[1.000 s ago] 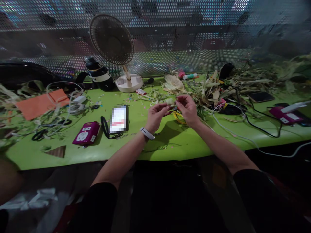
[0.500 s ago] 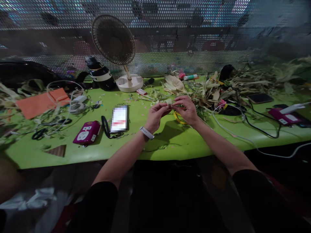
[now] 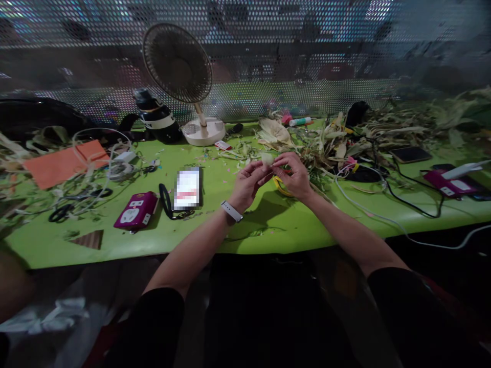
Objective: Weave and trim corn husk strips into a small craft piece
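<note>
pale husk, a small folded piece (image 3: pixel 267 159), sits pinched between both hands a little above the green desk (image 3: pixel 268 225), just right of the frame's centre. the left hand (image 3: pixel 247 181) has its grip clenched on the piece from the lower left, thumb and fingertips closed on it; a white watch band (image 3: pixel 231 211) wraps that wrist. the right hand (image 3: pixel 293 174) meets it from the right, its grip also grasping the husk piece, fingers curled over the top. under the right hand a yellow loop (image 3: pixel 280 186) lies on the desk.

behind the hands, toward the upper right of the frame, lies a heap of dried husks (image 3: pixel 326 140). a phone (image 3: pixel 187 188) lies left of the hands with its screen blurred, so nothing on it can be read. further left is a magenta box (image 3: pixel 136 209) with a white label whose writing is too small to make out. scissors (image 3: pixel 61 212) and an orange sheet (image 3: pixel 63 163) lie at the left edge. a small fan (image 3: pixel 178 66) stands at the upper left centre, beside a dark bottle (image 3: pixel 155 115) with a pale band; its lettering is unreadable.
</note>
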The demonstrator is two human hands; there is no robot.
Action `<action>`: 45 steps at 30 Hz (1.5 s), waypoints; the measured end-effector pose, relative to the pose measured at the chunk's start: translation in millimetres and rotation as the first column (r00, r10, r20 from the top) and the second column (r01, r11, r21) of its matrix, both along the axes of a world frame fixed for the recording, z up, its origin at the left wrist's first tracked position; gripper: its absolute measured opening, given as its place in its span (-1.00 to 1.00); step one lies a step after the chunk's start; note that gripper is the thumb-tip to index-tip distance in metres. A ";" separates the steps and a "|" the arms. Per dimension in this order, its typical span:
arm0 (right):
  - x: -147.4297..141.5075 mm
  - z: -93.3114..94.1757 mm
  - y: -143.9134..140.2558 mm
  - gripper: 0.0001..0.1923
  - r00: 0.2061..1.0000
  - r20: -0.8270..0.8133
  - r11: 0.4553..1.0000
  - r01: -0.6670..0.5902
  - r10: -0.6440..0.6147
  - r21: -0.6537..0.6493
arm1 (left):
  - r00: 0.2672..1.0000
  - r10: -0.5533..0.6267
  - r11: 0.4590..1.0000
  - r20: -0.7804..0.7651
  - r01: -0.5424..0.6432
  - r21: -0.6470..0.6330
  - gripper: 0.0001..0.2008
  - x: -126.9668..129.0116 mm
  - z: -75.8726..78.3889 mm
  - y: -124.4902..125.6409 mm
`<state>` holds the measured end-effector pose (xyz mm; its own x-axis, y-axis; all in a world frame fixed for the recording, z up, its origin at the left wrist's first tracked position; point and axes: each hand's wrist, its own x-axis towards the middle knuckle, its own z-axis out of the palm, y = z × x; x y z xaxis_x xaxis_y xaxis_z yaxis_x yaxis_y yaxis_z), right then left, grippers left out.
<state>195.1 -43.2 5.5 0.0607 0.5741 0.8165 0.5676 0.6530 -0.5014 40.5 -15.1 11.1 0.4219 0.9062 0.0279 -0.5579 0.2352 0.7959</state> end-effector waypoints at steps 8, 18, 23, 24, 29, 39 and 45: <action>-4.4 -4.9 0.7 -0.72 0.952 -0.291 0.973 -0.146 0.089 -0.180 | 0.997 0.066 0.991 -0.031 -0.062 0.119 -0.70 0.7 -1.9 -7.1; -7.7 -4.0 0.0 -0.66 0.883 -0.456 0.912 -0.271 0.109 -0.308 | 0.987 0.133 0.975 -0.084 -0.115 0.189 -0.64 1.5 -1.2 -7.0; -2.7 -0.4 -0.3 -0.73 0.958 -0.273 0.980 -0.132 0.087 -0.151 | 0.988 0.131 0.983 -0.082 -0.119 0.143 -0.72 0.3 -0.2 -4.0; -1.6 1.0 -1.0 -0.77 0.979 -0.188 0.990 -0.097 0.076 -0.105 | 0.988 0.133 0.984 -0.084 -0.121 0.133 -0.74 0.2 0.2 -3.8; 3.2 2.7 -1.9 -0.88 0.999 0.045 1.000 -0.006 0.007 -0.005 | 0.988 0.132 0.989 -0.084 -0.127 0.070 -0.81 0.0 0.5 -3.3; 11.9 2.3 0.3 -0.94 0.985 0.175 0.998 -0.003 -0.008 0.062 | 0.999 0.031 0.996 -0.037 -0.034 -0.081 -0.91 0.3 3.7 -0.4; 4.2 1.9 -1.5 -0.90 0.990 0.141 0.999 0.023 -0.027 0.030 | 1.000 0.004 0.992 0.008 -0.003 -0.123 -0.88 0.6 5.9 -2.5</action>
